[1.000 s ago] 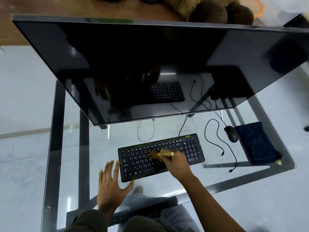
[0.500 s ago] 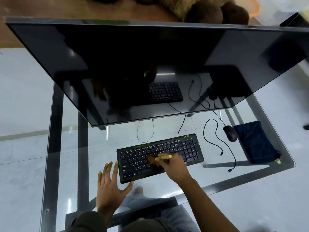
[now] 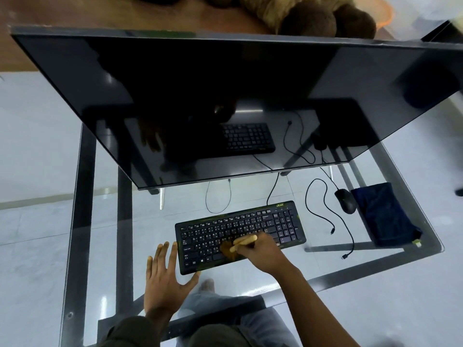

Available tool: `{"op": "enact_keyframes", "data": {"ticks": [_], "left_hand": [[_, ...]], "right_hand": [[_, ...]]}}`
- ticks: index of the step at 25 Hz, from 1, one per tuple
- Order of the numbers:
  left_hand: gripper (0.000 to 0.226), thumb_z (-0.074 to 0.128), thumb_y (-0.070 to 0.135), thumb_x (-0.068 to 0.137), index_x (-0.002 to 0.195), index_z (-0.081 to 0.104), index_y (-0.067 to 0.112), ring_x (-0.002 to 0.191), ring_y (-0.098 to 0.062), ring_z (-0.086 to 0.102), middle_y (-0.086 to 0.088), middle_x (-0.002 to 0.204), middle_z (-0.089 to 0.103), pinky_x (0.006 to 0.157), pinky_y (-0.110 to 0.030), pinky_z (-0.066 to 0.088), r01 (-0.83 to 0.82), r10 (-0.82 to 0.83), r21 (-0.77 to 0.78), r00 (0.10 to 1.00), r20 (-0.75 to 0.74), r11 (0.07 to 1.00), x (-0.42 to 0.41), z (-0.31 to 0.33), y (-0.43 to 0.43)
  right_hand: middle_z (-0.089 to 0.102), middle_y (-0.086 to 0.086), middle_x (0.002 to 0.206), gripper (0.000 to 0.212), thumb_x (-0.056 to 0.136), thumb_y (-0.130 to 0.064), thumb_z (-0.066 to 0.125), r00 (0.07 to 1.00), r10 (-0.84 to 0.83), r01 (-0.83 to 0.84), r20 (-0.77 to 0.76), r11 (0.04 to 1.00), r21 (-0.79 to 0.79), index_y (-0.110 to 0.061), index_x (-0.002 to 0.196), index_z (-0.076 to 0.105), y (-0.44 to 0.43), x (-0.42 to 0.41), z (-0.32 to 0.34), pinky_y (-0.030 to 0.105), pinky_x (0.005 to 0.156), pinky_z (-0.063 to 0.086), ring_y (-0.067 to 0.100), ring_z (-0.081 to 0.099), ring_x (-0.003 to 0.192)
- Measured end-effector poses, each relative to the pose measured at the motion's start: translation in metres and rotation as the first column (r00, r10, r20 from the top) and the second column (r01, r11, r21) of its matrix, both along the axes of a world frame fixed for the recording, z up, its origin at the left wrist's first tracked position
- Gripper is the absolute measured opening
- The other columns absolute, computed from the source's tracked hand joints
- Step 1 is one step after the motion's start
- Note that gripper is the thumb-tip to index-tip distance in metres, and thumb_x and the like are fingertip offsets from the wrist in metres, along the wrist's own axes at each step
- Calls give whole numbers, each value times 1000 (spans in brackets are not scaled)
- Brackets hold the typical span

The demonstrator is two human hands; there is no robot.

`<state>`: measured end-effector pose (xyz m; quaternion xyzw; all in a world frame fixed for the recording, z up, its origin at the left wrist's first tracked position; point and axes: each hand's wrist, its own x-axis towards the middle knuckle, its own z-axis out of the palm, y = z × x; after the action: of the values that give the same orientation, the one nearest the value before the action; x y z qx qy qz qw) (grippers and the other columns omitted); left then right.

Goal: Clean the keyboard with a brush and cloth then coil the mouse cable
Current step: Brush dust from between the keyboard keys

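A black keyboard lies on the glass desk below the monitor. My right hand grips a wooden-handled brush; its brown bristles press on the lower middle keys. My left hand lies flat on the glass with fingers spread, its thumb touching the keyboard's near left corner. A black mouse sits to the right, its cable snaking loose over the glass. A dark blue cloth lies just right of the mouse.
A large dark monitor tilts over the back of the desk. A second thin cable loops behind the keyboard. A brown plush toy lies on the wooden surface behind. My legs show through the glass.
The brush has swept left and toward me across the keys, from the middle rows to the bottom row. My left hand has stayed in place.
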<state>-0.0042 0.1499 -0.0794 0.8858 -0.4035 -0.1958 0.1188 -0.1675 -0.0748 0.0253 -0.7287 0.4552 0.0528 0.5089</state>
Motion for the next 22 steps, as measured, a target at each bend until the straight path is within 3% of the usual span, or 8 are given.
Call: {"op": "enact_keyframes", "data": {"ticks": [2, 5, 7, 11, 14, 17, 19, 22], "left_hand": [[102, 39, 85, 76, 154, 23, 20, 151, -30, 19, -13, 160, 29, 121, -53, 18, -3, 3, -4, 1000, -5, 1000, 0, 0, -1], [102, 38, 86, 76, 154, 22, 21, 150, -30, 20, -13, 160, 29, 121, -52, 18, -2, 2, -4, 1000, -5, 1000, 1, 1, -1], [103, 37, 86, 77, 154, 21, 21, 151, -30, 19, -13, 160, 28, 121, -52, 18, -1, 1, 2, 1000, 0, 1000, 0, 1, -1], [103, 38, 86, 76, 154, 22, 20, 151, -30, 19, -13, 160, 29, 121, -53, 19, -4, 4, 6, 1000, -3, 1000, 0, 0, 0], [103, 39, 86, 76, 154, 23, 20, 150, -30, 21, -13, 160, 30, 121, -52, 19, -1, 1, 10, 1000, 0, 1000, 0, 0, -1], [103, 42, 85, 76, 154, 23, 21, 150, -30, 21, -12, 160, 29, 121, -52, 18, -1, 1, 11, 1000, -2, 1000, 1, -1, 0], [103, 44, 84, 76, 154, 23, 21, 151, -30, 19, -12, 160, 28, 121, -53, 19, -2, 2, 15, 1000, -2, 1000, 0, -1, -1], [103, 40, 85, 77, 155, 22, 21, 151, -29, 18, -12, 161, 28, 121, -51, 16, -1, 1, 12, 1000, 2, 1000, 0, 0, -1]], "right_hand": [[71, -11, 70, 18, 89, -25, 72, 994, -108, 107, -5, 988, -111, -20, 105, 78, 0, 3, 0, 16, 53, 48, -1, 61, 53], [77, -8, 84, 18, 87, -30, 74, 999, -32, 32, 41, 999, -16, -24, 104, 77, 1, 6, -1, 30, 71, 60, 11, 72, 76], [76, -8, 79, 17, 88, -31, 73, 997, -60, 63, 54, 996, -60, -24, 102, 78, 4, 7, 1, 36, 70, 60, 17, 71, 71], [77, -8, 89, 22, 87, -36, 74, 999, -21, 22, 24, 999, -44, -24, 104, 77, 4, 9, -2, 28, 70, 60, 7, 70, 74], [74, -7, 74, 20, 89, -36, 72, 987, -154, 158, 36, 972, -174, -23, 103, 77, -1, 8, -2, 19, 57, 51, 5, 64, 59], [78, -8, 90, 20, 87, -32, 74, 999, -3, 3, 46, 1000, 0, -23, 105, 77, -2, 4, -1, 23, 71, 57, 7, 72, 81], [78, -6, 92, 21, 87, -32, 74, 997, -56, 58, 53, 998, -34, -22, 105, 77, -2, -1, -1, 29, 75, 60, 13, 73, 83], [77, -11, 95, 21, 85, -35, 75, 996, 68, -70, 52, 997, 41, -24, 102, 79, -1, -8, 0, 18, 77, 56, 1, 71, 85]]}}
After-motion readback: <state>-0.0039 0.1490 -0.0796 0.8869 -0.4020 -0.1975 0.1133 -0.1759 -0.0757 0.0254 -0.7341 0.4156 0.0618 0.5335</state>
